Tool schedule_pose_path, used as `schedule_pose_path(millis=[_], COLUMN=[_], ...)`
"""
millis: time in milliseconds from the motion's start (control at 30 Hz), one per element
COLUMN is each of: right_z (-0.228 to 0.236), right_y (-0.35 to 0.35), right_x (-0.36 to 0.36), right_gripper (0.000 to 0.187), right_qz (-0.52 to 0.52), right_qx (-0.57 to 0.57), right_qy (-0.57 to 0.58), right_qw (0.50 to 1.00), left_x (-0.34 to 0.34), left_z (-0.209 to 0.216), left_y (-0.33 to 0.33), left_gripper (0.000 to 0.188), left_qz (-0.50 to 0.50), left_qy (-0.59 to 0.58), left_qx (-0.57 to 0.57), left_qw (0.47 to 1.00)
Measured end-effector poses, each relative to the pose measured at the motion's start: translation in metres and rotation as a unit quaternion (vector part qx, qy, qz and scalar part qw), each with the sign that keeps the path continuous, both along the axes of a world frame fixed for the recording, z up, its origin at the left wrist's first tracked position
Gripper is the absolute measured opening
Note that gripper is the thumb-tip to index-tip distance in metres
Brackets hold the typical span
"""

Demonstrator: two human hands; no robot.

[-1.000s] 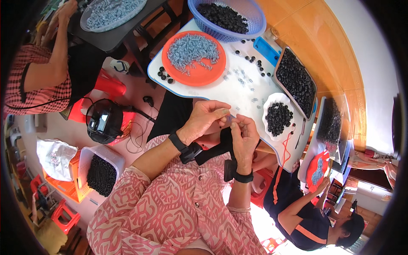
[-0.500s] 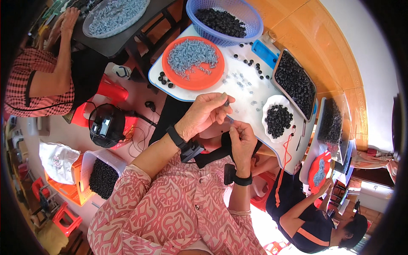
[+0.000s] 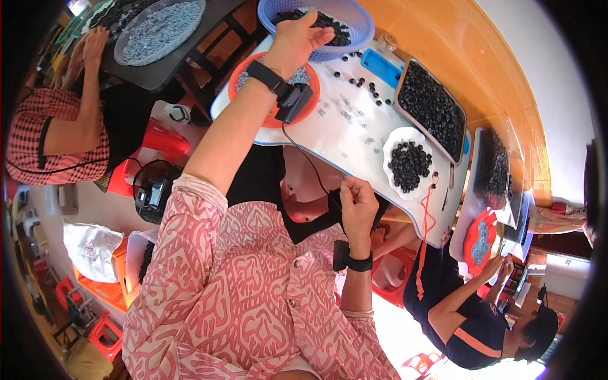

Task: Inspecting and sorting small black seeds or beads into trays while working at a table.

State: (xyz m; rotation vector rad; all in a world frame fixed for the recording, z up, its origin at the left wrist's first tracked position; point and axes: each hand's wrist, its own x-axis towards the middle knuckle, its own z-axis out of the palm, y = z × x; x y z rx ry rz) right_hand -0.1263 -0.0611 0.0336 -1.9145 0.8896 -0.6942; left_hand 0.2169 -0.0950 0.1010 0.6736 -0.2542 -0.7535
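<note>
My left hand (image 3: pixel 296 43) reaches over a blue-purple plastic basket (image 3: pixel 360 45) of small black round parts (image 3: pixel 340 30). Its fingers are spread, and nothing shows in them. Below that forearm lies an orange-red plate (image 3: pixel 308 104) of small silvery-blue coils (image 3: pixel 300 76), partly hidden by my wrist. By the table's front edge, my right hand (image 3: pixel 358 201) keeps thumb and forefinger pinched together; whatever they hold is too small to name. Loose coils (image 3: pixel 347 109) lie on the white table (image 3: pixel 323 130). A white scalloped dish (image 3: pixel 394 138) of black parts (image 3: pixel 410 166) stands right of them.
A metal-rimmed tray (image 3: pixel 432 111) of black parts, a blue tray (image 3: pixel 381 67) and loose black parts (image 3: pixel 361 82) lie farther back. A red cord (image 3: pixel 426 218) hangs off the right edge. People work at the left (image 3: pixel 63 126) and lower right (image 3: pixel 475 326).
My left hand has gone from beside the right hand, up and away to the basket, and its fingers have opened. The right hand stays pinched near the table edge.
</note>
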Motion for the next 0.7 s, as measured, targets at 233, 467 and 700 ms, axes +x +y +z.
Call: schedule_pose_path(millis=[233,467,700], right_z=[-0.011,-0.023,-0.025], right_y=[-0.021,-0.033,-0.035], right_x=[0.004,0.036,0.043], right_gripper=[0.008,0.017,0.01], right_qz=[-0.023,-0.045,-0.063], right_qx=[-0.124,-0.219,-0.292], right_qy=[0.011,0.039,0.111], right_qw=[0.992,0.974,0.948], left_x=[-0.066,-0.136,-0.173], left_z=[-0.024,-0.041,-0.05], left_y=[0.029,0.054,0.036], left_gripper=[0.025,0.024,0.02], left_qz=[-0.074,-0.153,-0.194], left_qy=[-0.055,-0.104,-0.24], left_qx=[0.06,0.199,0.24], left_qw=[0.994,0.962,0.921])
